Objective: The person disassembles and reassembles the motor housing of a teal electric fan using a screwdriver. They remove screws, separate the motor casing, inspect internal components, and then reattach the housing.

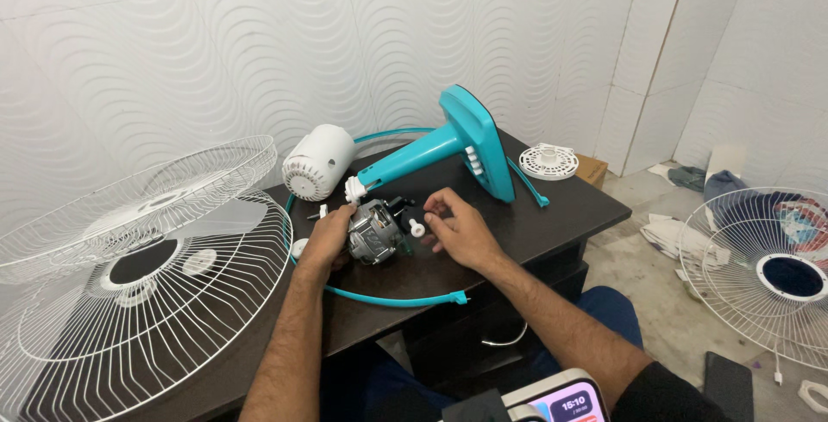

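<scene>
Bench [552,215]: dark top carrying a dismantled fan, parts spread within arm's reach.

Wire guards [147,258]: two white grilles stacked at 9 o'clock, overhanging the bench edge, cut off by the frame. A third guard [763,271] lies on the floor at 3 o'clock.

Teal stand [448,141]: laid on its side at 12 o'clock, neck towards the motor.

Teal rim ring [397,299]: loops round the work area, partly hidden under the arms.

White motor cover [317,163]: at 11 o'clock, set aside.

Motor [373,230]: centre of bench, steadied by the left hand [326,241], grip wrapped on its side; fingertips hidden.

Right hand [457,228]: grip pinching near a small white knob [417,228]; contact unclear.
</scene>
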